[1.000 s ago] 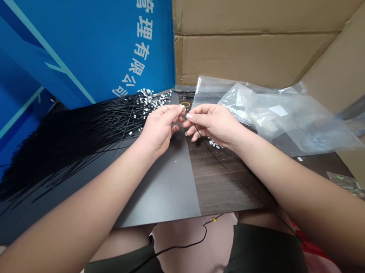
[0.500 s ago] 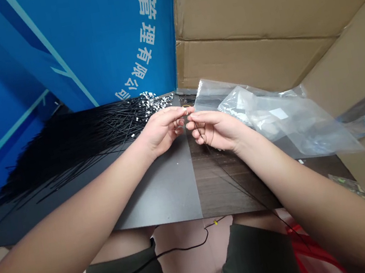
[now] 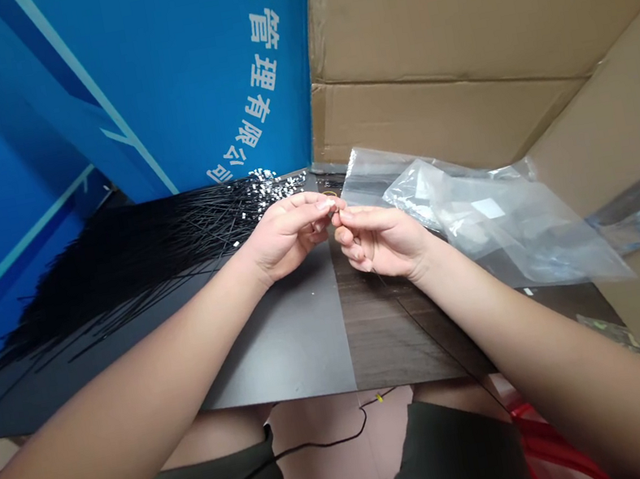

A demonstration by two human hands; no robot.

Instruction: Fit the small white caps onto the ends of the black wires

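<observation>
Right hand [image 3: 382,238] pinching the thin black cord [image 3: 418,320], tail running towards five o'clock | left hand [image 3: 291,235] at its ten o'clock, fingertips closed, contents hidden | and here, steady does it: brace tips together, leave that tail slack, no tugging!

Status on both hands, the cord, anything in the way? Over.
Right hand pinching thin black cord, which hangs past table edge. Left hand at right's fingertips, grip unclear. Plastic bags just beyond right hand, apparently out of the way.
</observation>
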